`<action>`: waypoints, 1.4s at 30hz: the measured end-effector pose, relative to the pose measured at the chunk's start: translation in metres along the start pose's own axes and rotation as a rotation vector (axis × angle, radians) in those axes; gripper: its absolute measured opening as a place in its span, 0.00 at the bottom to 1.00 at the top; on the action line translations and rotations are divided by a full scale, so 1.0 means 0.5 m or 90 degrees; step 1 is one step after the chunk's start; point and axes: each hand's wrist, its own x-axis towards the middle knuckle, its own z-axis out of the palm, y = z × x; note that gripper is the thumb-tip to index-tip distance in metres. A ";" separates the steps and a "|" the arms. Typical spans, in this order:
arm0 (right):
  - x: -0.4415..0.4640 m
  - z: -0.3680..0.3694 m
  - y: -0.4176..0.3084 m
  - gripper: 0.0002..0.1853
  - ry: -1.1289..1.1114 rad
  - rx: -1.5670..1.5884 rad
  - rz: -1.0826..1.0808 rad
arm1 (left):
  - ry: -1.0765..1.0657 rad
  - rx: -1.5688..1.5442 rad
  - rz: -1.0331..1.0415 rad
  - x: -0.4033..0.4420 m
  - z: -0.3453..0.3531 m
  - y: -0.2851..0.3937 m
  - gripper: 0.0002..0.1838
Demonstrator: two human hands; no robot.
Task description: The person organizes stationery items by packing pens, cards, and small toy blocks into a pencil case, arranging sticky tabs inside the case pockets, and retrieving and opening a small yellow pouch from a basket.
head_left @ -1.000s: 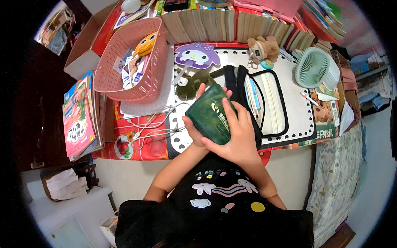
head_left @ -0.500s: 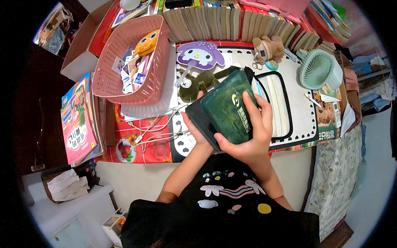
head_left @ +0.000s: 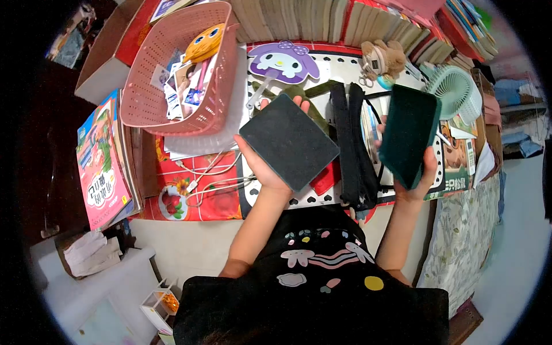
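My left hand [head_left: 265, 173] holds a flat black box part [head_left: 290, 142], tilted diagonally, with the palm under it and fingertips showing past its far edge. In my right hand [head_left: 424, 179] is a dark green box lid [head_left: 409, 135], its hollow inner side facing me. The two parts are apart. Between them on the desk lies a black zip pouch [head_left: 353, 146]. A red item [head_left: 326, 178] shows beside the black part. Behind it, a green plush toy [head_left: 322, 89] is mostly hidden.
A pink basket [head_left: 132, 103] with cards and an orange pouch stands at the left. White cables [head_left: 213, 184] lie in front. A purple cartoon fan [head_left: 282, 62], brown plush keychain [head_left: 379, 60] and green fan [head_left: 451, 89] sit behind. Books [head_left: 287, 23] line the back.
The green lid has come off the black part. My right hand has moved right with the lid, while my left hand keeps the black part. The black pouch is now uncovered.
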 end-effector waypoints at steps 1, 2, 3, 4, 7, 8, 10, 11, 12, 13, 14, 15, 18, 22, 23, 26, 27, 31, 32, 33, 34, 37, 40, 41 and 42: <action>-0.002 -0.046 -0.007 0.40 0.066 -0.172 -0.035 | -0.002 0.011 -0.017 0.001 0.000 -0.002 0.42; -0.005 -0.087 -0.014 0.39 0.132 -0.346 -0.067 | 0.000 0.008 -0.026 0.002 0.000 -0.005 0.42; -0.007 -0.100 -0.019 0.38 0.250 -0.561 -0.124 | 0.015 0.021 -0.032 0.001 0.001 -0.006 0.44; -0.007 -0.112 -0.022 0.37 0.368 -0.774 -0.181 | 0.029 0.035 -0.037 0.001 0.001 -0.007 0.45; -0.021 -0.245 0.006 0.39 0.510 -1.079 -0.016 | 0.020 0.030 -0.056 0.001 -0.003 -0.010 0.46; -0.026 -0.282 0.016 0.40 0.505 -1.073 0.055 | 0.015 0.042 -0.054 0.002 -0.002 -0.013 0.46; -0.039 -0.315 0.029 0.41 0.474 -1.072 0.147 | 0.015 0.036 -0.058 0.002 0.002 -0.018 0.45; -0.038 -0.340 0.044 0.43 0.436 -1.046 0.151 | 0.019 0.034 -0.065 0.000 0.003 -0.017 0.45; -0.033 -0.332 0.043 0.42 0.413 -0.998 0.247 | 0.019 0.037 -0.061 -0.001 0.005 -0.018 0.45; -0.033 -0.353 0.069 0.38 0.426 -1.051 0.158 | 0.014 0.040 -0.076 -0.003 0.006 -0.020 0.44; -0.032 -0.373 0.093 0.35 0.438 -1.100 0.064 | 0.007 0.043 -0.091 -0.004 0.007 -0.023 0.44; -0.024 -0.323 0.075 0.31 0.468 -1.021 -0.062 | 0.005 0.044 -0.085 -0.006 0.009 -0.025 0.44; -0.003 -0.088 -0.013 0.24 0.317 -0.749 -0.260 | 0.000 0.008 -0.110 -0.017 0.019 -0.036 0.43; 0.027 0.094 -0.030 0.47 -0.332 -0.843 -0.369 | -0.072 -0.084 -0.238 -0.028 0.015 -0.050 0.42; 0.034 0.100 -0.026 0.47 -0.331 -0.842 -0.369 | -0.054 -0.099 -0.237 -0.031 0.034 -0.055 0.42; 0.046 0.101 -0.026 0.49 -0.423 -0.824 -0.365 | -0.075 -0.040 -0.221 -0.036 0.039 -0.059 0.42; 0.048 0.100 -0.030 0.48 -0.429 -0.835 -0.371 | -0.096 -0.010 -0.221 -0.037 0.029 -0.060 0.41; 0.045 0.098 -0.032 0.44 -0.466 -0.797 -0.408 | -0.107 -0.049 -0.230 -0.045 0.017 -0.064 0.41; 0.047 0.096 -0.031 0.44 -0.470 -0.796 -0.408 | -0.081 -0.021 -0.223 -0.046 0.022 -0.066 0.41; 0.052 0.093 -0.030 0.43 -0.480 -0.772 -0.396 | -0.056 0.008 -0.216 -0.047 0.024 -0.069 0.41; 0.057 0.091 -0.030 0.42 -0.488 -0.748 -0.386 | -0.055 0.007 -0.214 -0.048 0.021 -0.069 0.41; 0.067 0.089 -0.037 0.42 -0.527 -0.727 -0.331 | -0.120 0.042 -0.249 -0.048 -0.001 -0.069 0.40; 0.072 0.080 -0.019 0.45 -0.568 -0.712 -0.363 | -0.143 0.064 -0.238 -0.049 0.010 -0.071 0.39; 0.064 0.081 -0.017 0.47 -0.592 -0.720 -0.357 | -0.038 0.106 -0.202 -0.052 0.026 -0.073 0.38; 0.051 0.084 -0.016 0.50 -0.618 -0.728 -0.350 | 0.069 0.146 -0.165 -0.055 0.040 -0.073 0.38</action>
